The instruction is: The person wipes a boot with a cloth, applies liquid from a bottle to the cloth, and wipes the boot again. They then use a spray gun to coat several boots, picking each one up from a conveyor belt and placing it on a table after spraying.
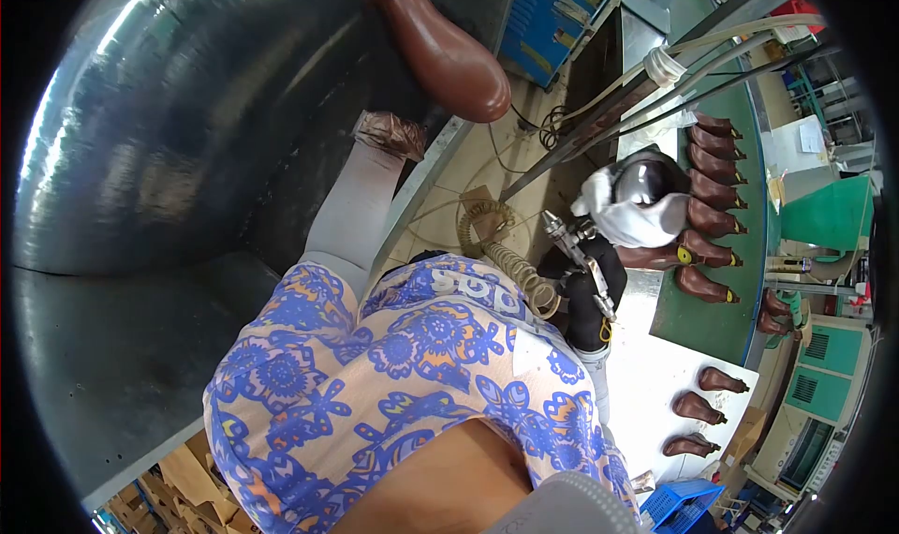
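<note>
Spray gun (581,258): held in black-gloved right hand (592,295), fingers around it. Large brown boot (445,56): near wrapped left hand (393,136); whether left fingers are spread or closed, cannot tell. Brown shoes (716,193): row on green-topped desk (676,320).

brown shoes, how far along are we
Possibly done: the row of shoes on the green surface, maybe just waiting. In hand: the right hand holds a spray gun; the left hand is beside the nearest brown shoe. Possibly left: that shoe and three shoes on the white table; finish unclear.
</note>
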Tool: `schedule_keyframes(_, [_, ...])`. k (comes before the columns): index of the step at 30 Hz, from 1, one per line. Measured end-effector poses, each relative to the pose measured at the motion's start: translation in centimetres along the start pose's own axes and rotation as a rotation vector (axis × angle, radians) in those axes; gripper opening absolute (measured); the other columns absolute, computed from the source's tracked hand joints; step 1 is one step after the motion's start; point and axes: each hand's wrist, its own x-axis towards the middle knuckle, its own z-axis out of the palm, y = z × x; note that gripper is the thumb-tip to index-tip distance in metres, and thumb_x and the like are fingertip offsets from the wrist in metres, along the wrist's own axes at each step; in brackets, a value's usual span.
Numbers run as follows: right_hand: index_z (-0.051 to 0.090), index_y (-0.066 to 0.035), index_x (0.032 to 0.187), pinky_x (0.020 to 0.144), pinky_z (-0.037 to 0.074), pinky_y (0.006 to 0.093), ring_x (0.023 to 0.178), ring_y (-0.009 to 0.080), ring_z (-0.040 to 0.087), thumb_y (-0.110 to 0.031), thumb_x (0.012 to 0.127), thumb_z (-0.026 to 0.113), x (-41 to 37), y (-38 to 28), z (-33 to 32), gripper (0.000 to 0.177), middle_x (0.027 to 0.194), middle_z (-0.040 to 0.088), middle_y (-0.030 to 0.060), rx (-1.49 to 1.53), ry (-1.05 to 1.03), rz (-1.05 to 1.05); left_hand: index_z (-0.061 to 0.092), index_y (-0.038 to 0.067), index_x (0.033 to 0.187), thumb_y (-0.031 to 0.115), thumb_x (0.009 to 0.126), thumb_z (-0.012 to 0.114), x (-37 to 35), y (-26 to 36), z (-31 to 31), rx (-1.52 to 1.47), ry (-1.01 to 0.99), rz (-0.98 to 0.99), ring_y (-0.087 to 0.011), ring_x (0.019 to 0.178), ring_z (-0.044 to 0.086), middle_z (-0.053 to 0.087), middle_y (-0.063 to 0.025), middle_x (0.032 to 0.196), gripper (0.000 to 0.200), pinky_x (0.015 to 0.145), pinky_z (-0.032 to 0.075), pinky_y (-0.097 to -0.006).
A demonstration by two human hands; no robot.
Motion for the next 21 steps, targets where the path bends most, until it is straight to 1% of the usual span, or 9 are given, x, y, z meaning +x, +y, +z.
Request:
schedule_keyframes(3, [0.059, -0.002, 0.090, 0.071, 0.042, 0.0317, 0.075, 0.0209, 0.055, -0.007, 0.073, 0.058, -0.1, 1.0, -0.5, 0.018, 0.082, 0.060, 0.0084, 0.146, 0.041, -0.004, 0.028, 0.011, 0.143, 0.038, 0.097, 0.041, 0.3, 0.3, -0.7, 0.064, -0.098, -0.012, -0.0177, 0.116, 0.043, 0.042, -0.0095, 0.133, 0.055, 0.101, 0.031, -0.0268])
schedule_keyframes(9, [0.056, -0.002, 0.098, 0.069, 0.042, 0.0311, 0.071, 0.0201, 0.055, -0.011, 0.082, 0.055, -0.2, 1.1, -0.2, 0.019, 0.088, 0.062, 0.0085, 0.248, -0.085, -0.013, 0.028, 0.012, 0.143, 0.033, 0.099, 0.040, 0.9, 1.6, -3.1, 0.283, -0.403, 0.027, -0.0157, 0.114, 0.043, 0.043, -0.0086, 0.131, 0.050, 0.100, 0.031, -0.0240])
schedule_keyframes(11, [0.052, -0.003, 0.087, 0.056, 0.041, 0.0238, 0.063, 0.0112, 0.055, -0.041, 0.086, 0.056, 0.2, 0.8, 0.0, 0.039, 0.078, 0.062, 0.0075, -0.035, 0.090, -0.046, 0.029, 0.012, 0.142, 0.036, 0.098, 0.040, 0.8, 0.9, -1.6, 0.156, -0.221, 0.043, -0.0163, 0.115, 0.044, 0.044, -0.0080, 0.131, 0.051, 0.100, 0.031, -0.0260])
schedule_keyframes(12, [0.053, -0.003, 0.090, 0.059, 0.045, 0.0254, 0.066, 0.0139, 0.060, -0.041, 0.087, 0.056, 0.1, 2.4, -0.1, 0.039, 0.078, 0.063, 0.0079, 0.014, 0.144, -0.053, 0.030, 0.012, 0.141, 0.038, 0.098, 0.041, 0.6, 0.5, -0.5, 0.070, -0.076, 0.060, -0.0166, 0.115, 0.044, 0.044, -0.0077, 0.130, 0.052, 0.100, 0.032, -0.0271])
schedule_keyframes(13, [0.054, -0.002, 0.095, 0.060, 0.047, 0.0265, 0.069, 0.0162, 0.063, -0.041, 0.088, 0.055, -0.6, 3.8, -0.5, 0.039, 0.077, 0.063, 0.0079, 0.035, 0.169, 0.068, 0.030, 0.012, 0.141, 0.039, 0.097, 0.041, 0.6, 0.0, 0.5, 0.005, 0.043, 0.085, -0.0169, 0.115, 0.044, 0.045, -0.0075, 0.130, 0.053, 0.100, 0.032, -0.0281])
schedule_keyframes(15, [0.055, -0.002, 0.099, 0.060, 0.046, 0.0257, 0.069, 0.0150, 0.062, -0.041, 0.087, 0.056, 0.1, 2.0, -0.5, 0.040, 0.078, 0.063, 0.0070, 0.131, 0.060, 0.063, 0.032, 0.012, 0.140, 0.042, 0.096, 0.042, 0.4, -0.7, 2.1, -0.080, 0.214, 0.141, -0.0175, 0.115, 0.044, 0.045, -0.0069, 0.129, 0.054, 0.100, 0.033, -0.0301])
schedule_keyframes(17, [0.055, -0.002, 0.098, 0.060, 0.046, 0.0253, 0.068, 0.0138, 0.060, -0.040, 0.087, 0.057, 0.3, 1.9, 0.1, 0.040, 0.078, 0.063, 0.0064, -0.066, 0.054, -0.055, 0.033, 0.012, 0.138, 0.045, 0.095, 0.042, 0.4, -0.9, 3.4, -0.120, 0.302, 0.182, -0.0182, 0.115, 0.045, 0.046, -0.0064, 0.128, 0.056, 0.100, 0.033, -0.0322])
schedule_keyframes(18, [0.054, -0.003, 0.095, 0.059, 0.045, 0.0248, 0.067, 0.0128, 0.059, -0.040, 0.087, 0.056, 0.4, 1.3, 0.0, 0.038, 0.077, 0.062, 0.0059, -0.004, -0.013, -0.124, 0.034, 0.012, 0.138, 0.047, 0.094, 0.043, 0.5, -1.0, 3.7, -0.137, 0.337, 0.200, -0.0185, 0.115, 0.045, 0.046, -0.0061, 0.128, 0.056, 0.100, 0.033, -0.0332])
schedule_keyframes(21, [0.053, -0.003, 0.092, 0.059, 0.046, 0.0250, 0.067, 0.0137, 0.060, -0.036, 0.090, 0.053, 0.4, 2.0, -0.5, 0.033, 0.077, 0.061, 0.0061, -0.047, 0.113, 0.002, 0.036, 0.012, 0.136, 0.051, 0.093, 0.044, 0.6, -1.3, 4.9, -0.173, 0.425, 0.233, -0.0194, 0.115, 0.045, 0.047, -0.0053, 0.127, 0.059, 0.100, 0.034, -0.0363])
